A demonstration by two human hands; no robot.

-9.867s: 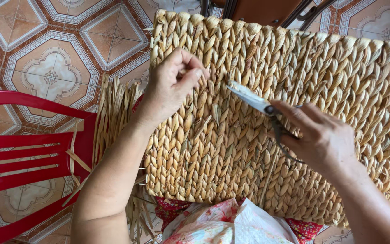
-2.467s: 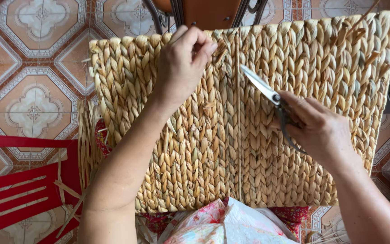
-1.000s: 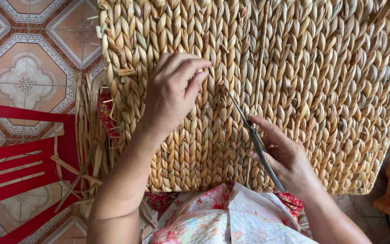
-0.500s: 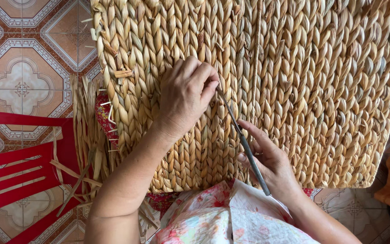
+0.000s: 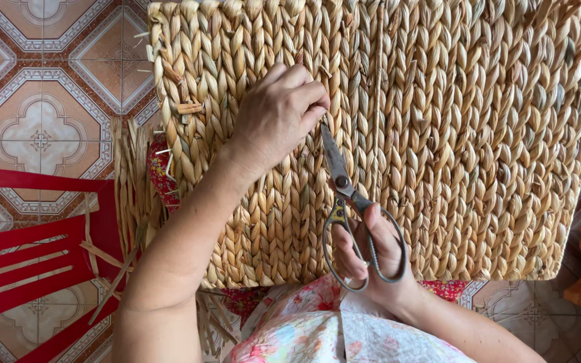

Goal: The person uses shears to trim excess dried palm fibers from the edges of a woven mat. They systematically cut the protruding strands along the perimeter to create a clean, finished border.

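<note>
- Large rectangular panel of braided, straw-coloured plant fibre (image 5: 452, 134): fills most of the view, lying over the person's lap, its near edge just above the floral cloth; a straight seam runs top to bottom near its middle.
- Left hand (image 5: 278, 115): lies palm-down on the left half of the woven panel, fingers curled and drawn together, fingertips (image 5: 319, 107) pressed onto the braid right beside the tip of the blades; whether they pinch a stray fibre cannot be told.
- Right hand (image 5: 371, 259): at the near edge of the panel, fingers threaded through the loops and closed around them.
- Metal scissors with dark wire-loop handles (image 5: 347, 202): held in the right hand, blades lying together and pointing up and away, flat on the weave, tip touching the left fingertips.
- Short cut fibre stub (image 5: 188, 107): sticks out of the weave near the panel's left edge, apart from both hands.
- Bundle of loose dried fibre strips (image 5: 132, 181): hangs just beside the panel's left edge, partly hidden under it.
- Red plastic slatted chair (image 5: 28, 255): at lower left, a few strips draped across it.
- Floral-print cloth (image 5: 324, 336): at bottom centre, beneath the right wrist.
- Patterned terracotta-and-white floor tiles (image 5: 42, 128): visible at left.
</note>
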